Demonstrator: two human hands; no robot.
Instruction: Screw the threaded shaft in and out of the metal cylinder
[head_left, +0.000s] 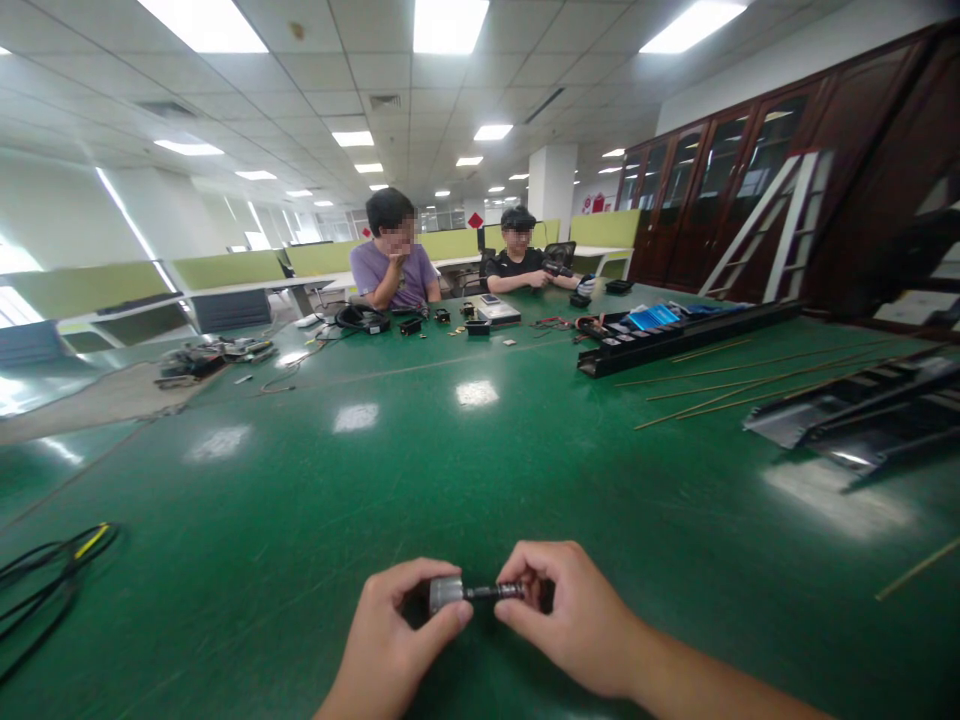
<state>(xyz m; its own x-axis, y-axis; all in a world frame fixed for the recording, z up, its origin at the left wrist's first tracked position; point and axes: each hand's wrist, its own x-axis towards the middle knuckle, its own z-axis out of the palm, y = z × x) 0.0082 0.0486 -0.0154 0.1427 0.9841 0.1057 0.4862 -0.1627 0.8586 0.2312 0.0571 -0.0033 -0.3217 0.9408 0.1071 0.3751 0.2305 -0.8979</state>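
Note:
Low in the head view, my left hand (pixel 401 620) is closed on a short silver-grey metal cylinder (pixel 445 594), thumb below and fingers above. A thin dark rod (pixel 480 592) runs sideways from the cylinder towards my right hand (pixel 570 610). Thumb and fingertips of that hand pinch a dark, shiny ribbed end piece (pixel 511 590) on the rod. Cylinder, rod and end piece lie in one line just over the green table (pixel 480 480). My fingers hide part of both ends, and I cannot make out whether the pieces are fixed together.
Black cables (pixel 52 570) lie at the left. Long black metal rails (pixel 690 335), more rails (pixel 862 405) and thin rods (pixel 720 395) occupy the right side. Small black parts (pixel 411 326) and a white box (pixel 499 311) stand at the far edge, where two people sit.

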